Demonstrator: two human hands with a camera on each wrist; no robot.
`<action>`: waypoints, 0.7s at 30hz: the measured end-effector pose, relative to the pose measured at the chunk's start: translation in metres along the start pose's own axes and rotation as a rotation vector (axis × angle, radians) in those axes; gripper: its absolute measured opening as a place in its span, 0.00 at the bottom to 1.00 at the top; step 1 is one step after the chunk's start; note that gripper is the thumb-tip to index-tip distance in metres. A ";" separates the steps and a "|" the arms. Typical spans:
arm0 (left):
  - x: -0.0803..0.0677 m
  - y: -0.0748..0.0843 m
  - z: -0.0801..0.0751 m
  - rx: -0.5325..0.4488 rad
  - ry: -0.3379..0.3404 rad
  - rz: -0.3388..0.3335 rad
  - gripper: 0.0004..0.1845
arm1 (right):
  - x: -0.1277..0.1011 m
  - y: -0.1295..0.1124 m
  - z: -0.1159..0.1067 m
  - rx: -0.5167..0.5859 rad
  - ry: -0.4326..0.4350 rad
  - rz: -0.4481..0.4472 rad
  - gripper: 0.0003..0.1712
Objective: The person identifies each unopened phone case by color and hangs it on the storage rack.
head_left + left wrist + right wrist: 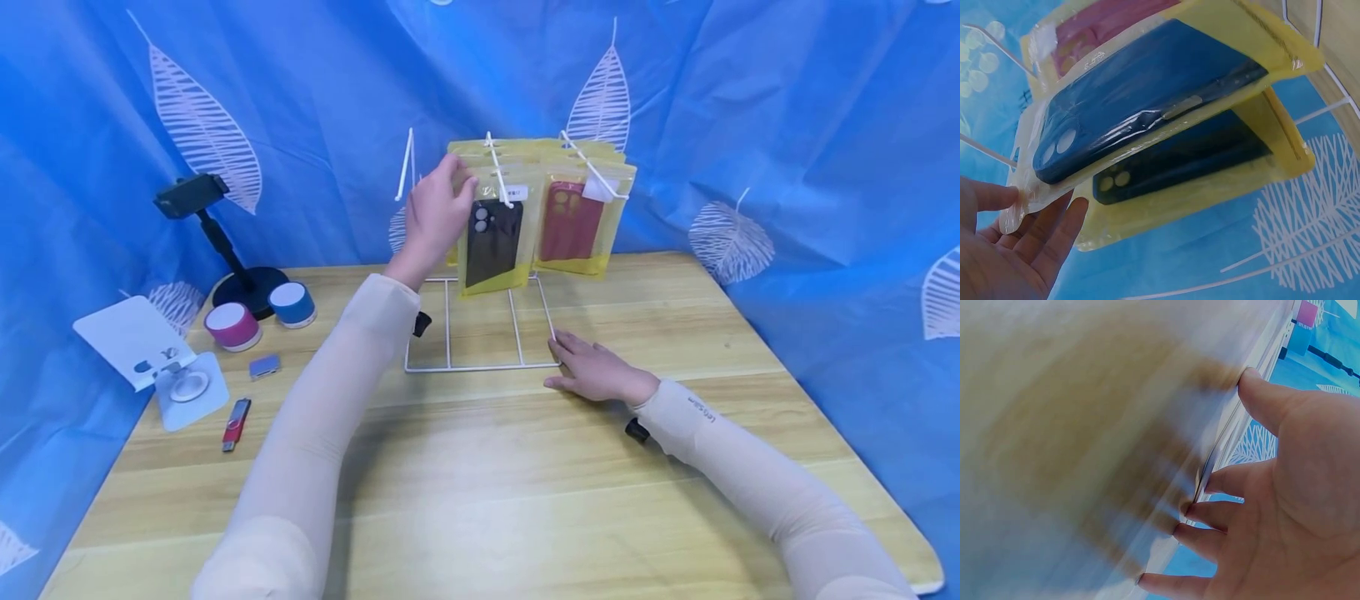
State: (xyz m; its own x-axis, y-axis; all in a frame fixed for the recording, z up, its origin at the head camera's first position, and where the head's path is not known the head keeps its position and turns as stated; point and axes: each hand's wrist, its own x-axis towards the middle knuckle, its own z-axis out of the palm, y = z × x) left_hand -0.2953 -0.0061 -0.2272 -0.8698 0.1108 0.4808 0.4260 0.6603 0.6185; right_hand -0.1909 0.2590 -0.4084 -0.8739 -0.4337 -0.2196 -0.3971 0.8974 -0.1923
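Observation:
My left hand (437, 210) pinches the upper edge of a yellow-and-clear bag holding a dark phone case (493, 242), thumb on one face and fingers behind. The bag hangs at the middle hook of a white wire rack (482, 367). In the left wrist view, another bagged dark case (1191, 159) hangs behind this dark case (1129, 100). To the right hangs a bagged red phone case (572, 221). My right hand (600, 372) rests on the table beside the rack's front right corner, fingers extended; in the right wrist view its fingertips (1188, 509) touch the tabletop.
On the left of the wooden table (480, 500) are a black phone stand (243, 287), pink (232, 325) and blue (292, 304) round speakers, a white folding stand (191, 392), a small purple item (264, 367) and a red USB stick (236, 425). Blue curtain (337, 100) hangs behind.

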 end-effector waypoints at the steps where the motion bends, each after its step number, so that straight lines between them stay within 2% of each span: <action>1: 0.002 -0.001 0.001 0.008 0.003 0.003 0.15 | 0.000 0.000 0.000 0.004 0.004 -0.002 0.48; 12: 0.016 -0.008 0.006 0.065 0.049 -0.004 0.15 | -0.002 -0.005 -0.001 0.011 0.013 -0.009 0.48; 16: 0.015 -0.012 0.005 0.081 0.059 0.001 0.18 | -0.002 -0.006 -0.002 0.002 0.008 -0.014 0.47; 21: 0.004 -0.018 0.004 0.081 0.086 0.043 0.23 | 0.000 -0.004 -0.002 0.005 0.003 -0.015 0.48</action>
State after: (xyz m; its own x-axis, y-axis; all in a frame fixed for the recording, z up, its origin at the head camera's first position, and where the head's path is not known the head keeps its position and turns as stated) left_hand -0.3073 -0.0143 -0.2385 -0.8253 0.0785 0.5592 0.4377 0.7146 0.5457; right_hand -0.1899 0.2558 -0.4052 -0.8685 -0.4471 -0.2142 -0.4090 0.8903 -0.2000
